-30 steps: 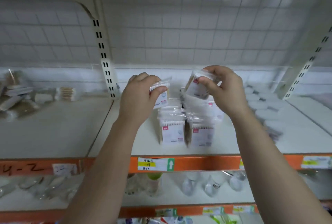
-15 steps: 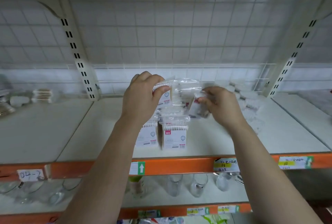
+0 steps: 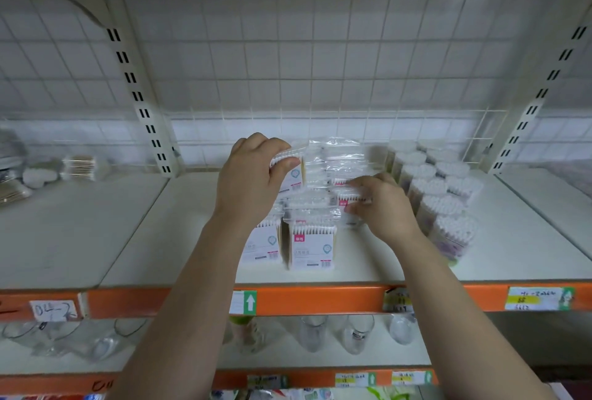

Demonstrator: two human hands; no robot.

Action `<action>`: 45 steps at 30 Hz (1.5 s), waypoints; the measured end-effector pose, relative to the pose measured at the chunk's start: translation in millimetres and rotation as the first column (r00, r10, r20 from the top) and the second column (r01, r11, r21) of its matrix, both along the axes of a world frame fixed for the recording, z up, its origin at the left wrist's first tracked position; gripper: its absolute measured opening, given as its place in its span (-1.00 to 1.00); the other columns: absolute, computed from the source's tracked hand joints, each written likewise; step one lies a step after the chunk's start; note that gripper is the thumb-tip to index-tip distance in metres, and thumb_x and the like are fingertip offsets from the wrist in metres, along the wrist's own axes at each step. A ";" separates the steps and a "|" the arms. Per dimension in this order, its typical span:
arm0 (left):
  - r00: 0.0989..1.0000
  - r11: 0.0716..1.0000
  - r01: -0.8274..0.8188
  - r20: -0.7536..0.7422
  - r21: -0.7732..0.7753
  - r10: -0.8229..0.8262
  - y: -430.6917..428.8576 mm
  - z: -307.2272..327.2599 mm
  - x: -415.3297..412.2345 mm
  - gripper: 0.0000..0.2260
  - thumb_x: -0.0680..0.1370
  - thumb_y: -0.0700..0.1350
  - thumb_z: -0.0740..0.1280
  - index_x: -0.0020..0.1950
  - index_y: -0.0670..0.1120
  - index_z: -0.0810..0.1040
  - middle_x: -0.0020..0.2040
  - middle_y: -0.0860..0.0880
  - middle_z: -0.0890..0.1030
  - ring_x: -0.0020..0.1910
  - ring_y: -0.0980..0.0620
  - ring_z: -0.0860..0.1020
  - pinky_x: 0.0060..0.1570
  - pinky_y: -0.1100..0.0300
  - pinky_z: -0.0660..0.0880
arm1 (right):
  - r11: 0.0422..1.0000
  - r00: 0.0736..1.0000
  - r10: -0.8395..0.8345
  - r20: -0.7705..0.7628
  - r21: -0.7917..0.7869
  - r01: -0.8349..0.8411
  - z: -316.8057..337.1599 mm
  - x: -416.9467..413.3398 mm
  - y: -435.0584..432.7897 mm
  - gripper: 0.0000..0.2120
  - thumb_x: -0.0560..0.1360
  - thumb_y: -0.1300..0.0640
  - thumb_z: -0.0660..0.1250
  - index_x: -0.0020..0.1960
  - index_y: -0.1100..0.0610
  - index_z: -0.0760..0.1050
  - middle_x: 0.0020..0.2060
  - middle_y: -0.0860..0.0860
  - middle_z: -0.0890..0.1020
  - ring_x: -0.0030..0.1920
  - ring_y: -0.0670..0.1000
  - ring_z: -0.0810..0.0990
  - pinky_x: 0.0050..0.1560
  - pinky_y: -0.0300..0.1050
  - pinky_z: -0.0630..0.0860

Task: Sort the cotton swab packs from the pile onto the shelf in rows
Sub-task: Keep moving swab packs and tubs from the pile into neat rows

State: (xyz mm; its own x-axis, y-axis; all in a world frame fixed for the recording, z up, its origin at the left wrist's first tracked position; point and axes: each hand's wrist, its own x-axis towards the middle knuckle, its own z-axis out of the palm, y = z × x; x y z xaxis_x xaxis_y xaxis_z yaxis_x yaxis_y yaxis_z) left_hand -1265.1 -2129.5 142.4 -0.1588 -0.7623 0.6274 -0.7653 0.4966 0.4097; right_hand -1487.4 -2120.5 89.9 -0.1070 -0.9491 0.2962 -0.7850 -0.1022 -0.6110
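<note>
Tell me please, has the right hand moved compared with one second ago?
Yes. The right hand, gripping a cotton swab pack, has come down toward the shelf, closer to the front standing pack.

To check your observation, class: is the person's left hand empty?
No, the left hand pinches a cotton swab pack by its top edge between thumb and fingers.

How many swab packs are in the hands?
2: a raised pack in the left hand, a lower pack in the right hand. Hands may hide more.
</note>
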 end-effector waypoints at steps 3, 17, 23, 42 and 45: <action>1.000 1.000 0.012 -0.003 -0.002 -0.012 -1.7 1.1 -2.0 -0.74 0.57 0.03 0.28 0.15 -0.07 0.59 0.02 0.01 0.55 0.10 0.00 0.44 -0.01 0.25 0.30 | 0.999 0.998 -0.018 0.055 -0.027 0.019 -2.8 1.8 -4.5 -0.63 0.36 0.23 0.50 0.13 0.13 0.50 0.03 -0.01 0.37 -0.14 0.07 0.57 0.02 0.04 0.55; 0.972 0.978 0.208 -0.104 -0.029 -0.210 -8.9 17.6 -39.5 -0.79 0.57 -0.01 0.29 0.08 -0.10 0.59 -0.05 0.03 0.52 -0.08 0.06 0.49 -0.09 0.28 0.35 | 0.986 0.998 -0.061 0.002 -0.155 0.061 12.5 -21.6 -2.4 -0.73 0.50 0.17 0.34 0.19 0.15 0.52 0.07 0.10 0.53 -0.11 0.01 0.51 -0.03 -0.15 0.44; 0.942 0.936 0.336 -0.045 0.108 -0.333 -18.6 13.8 -75.1 -0.72 0.52 0.08 0.27 0.08 -0.07 0.58 -0.05 0.02 0.52 -0.05 0.01 0.51 -0.02 0.10 0.44 | 0.963 0.993 -0.116 -0.009 -0.246 0.110 29.9 -38.0 7.4 -0.77 0.46 0.23 0.31 0.11 0.14 0.58 -0.05 0.03 0.54 -0.18 0.03 0.55 -0.04 -0.13 0.49; 0.900 0.915 0.191 0.308 0.356 -0.308 -22.1 -20.7 -100.3 -0.75 0.40 0.11 0.48 0.03 0.08 0.62 -0.03 0.07 0.52 0.05 0.02 0.47 0.07 0.13 0.24 | 0.961 0.991 -0.135 0.005 -0.241 0.133 33.3 -53.1 16.8 -0.81 0.46 0.21 0.32 0.06 0.11 0.58 -0.08 0.07 0.57 -0.13 0.03 0.56 -0.06 -0.09 0.47; 0.905 0.936 0.161 0.332 0.313 -0.267 -22.8 -17.7 -100.6 -0.72 0.34 0.03 0.53 0.00 0.10 0.60 -0.03 0.10 0.53 0.04 0.05 0.49 0.04 0.14 0.22 | 0.965 0.991 -0.131 0.001 -0.228 0.128 31.3 -53.2 15.5 -0.81 0.47 0.20 0.31 0.06 0.10 0.58 -0.07 0.06 0.57 -0.12 0.02 0.56 -0.05 -0.07 0.48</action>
State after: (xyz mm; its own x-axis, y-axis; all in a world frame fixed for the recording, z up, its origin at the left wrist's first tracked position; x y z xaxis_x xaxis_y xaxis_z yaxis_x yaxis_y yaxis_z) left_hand -1365.7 -2152.3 124.6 -0.5138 -0.8153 0.2670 -0.7739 0.5748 0.2659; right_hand -1540.7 -2105.0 121.2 -0.2189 -0.8349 0.5050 -0.8092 -0.1338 -0.5720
